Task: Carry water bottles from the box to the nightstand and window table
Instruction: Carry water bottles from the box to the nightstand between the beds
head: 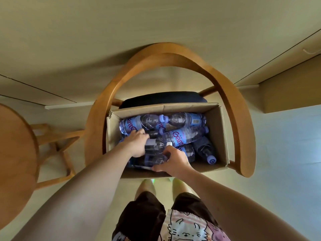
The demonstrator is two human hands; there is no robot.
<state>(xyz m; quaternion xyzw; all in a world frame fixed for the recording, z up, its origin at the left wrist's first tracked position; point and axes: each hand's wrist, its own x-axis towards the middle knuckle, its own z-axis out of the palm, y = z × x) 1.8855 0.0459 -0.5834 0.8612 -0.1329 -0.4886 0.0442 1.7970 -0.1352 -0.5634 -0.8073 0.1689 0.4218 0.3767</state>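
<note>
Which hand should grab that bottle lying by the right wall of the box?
The right hand, probably. It is nearer the bottle with the cap by the box's right wall; the left hand is on the other side, gripping another bottle.

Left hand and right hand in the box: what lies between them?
In the head view, a clear water bottle lies between the left hand and right hand, both resting on it.
</note>
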